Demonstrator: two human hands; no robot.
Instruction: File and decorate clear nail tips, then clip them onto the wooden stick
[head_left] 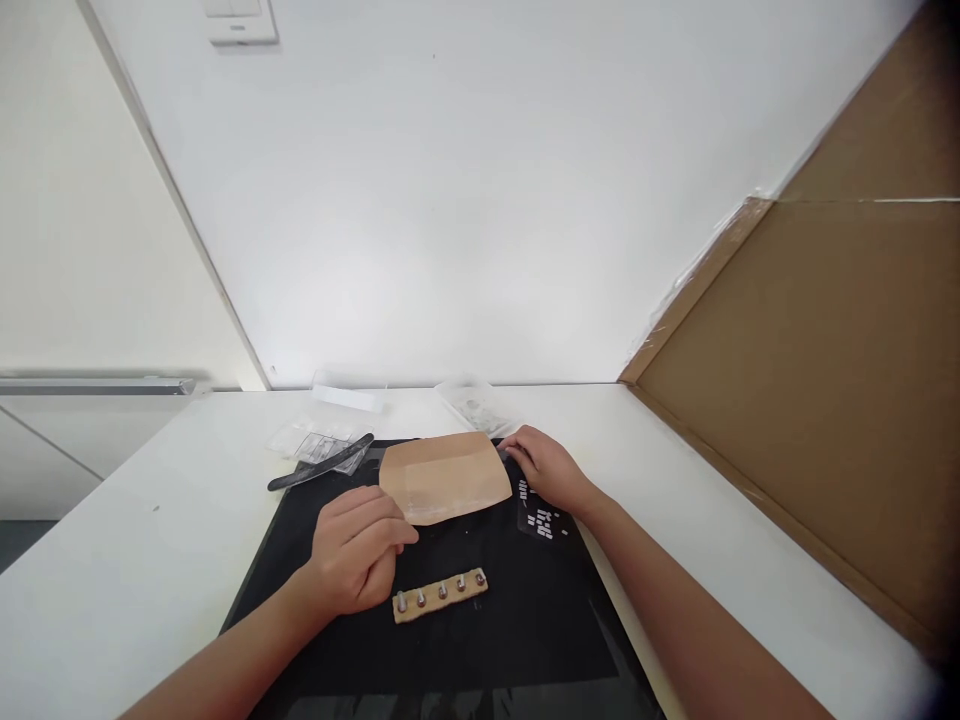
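Tan leather piece (446,478) is being held flat on a black mat (480,620), between the two hands. Its near left edge is being touched by the left hand (358,548), whose fingers (390,530) are being kept curled inward, with nothing seen gripped inside them. Its far right corner is being touched by the right hand (546,468), whose fingers (517,445) are being kept loosely bent and spread over that corner; whether the edge is being pinched cannot be told. Just nearer than the left fingers, a narrow tan strip (441,595) set with a row of metal studs is lying on the mat. Beside the right fingers, small white pieces (541,520) are being kept on a dark card. Beyond the left fingers, a dark flat tool (322,462) is resting across clear plastic bags (311,438) on the white table (135,540).
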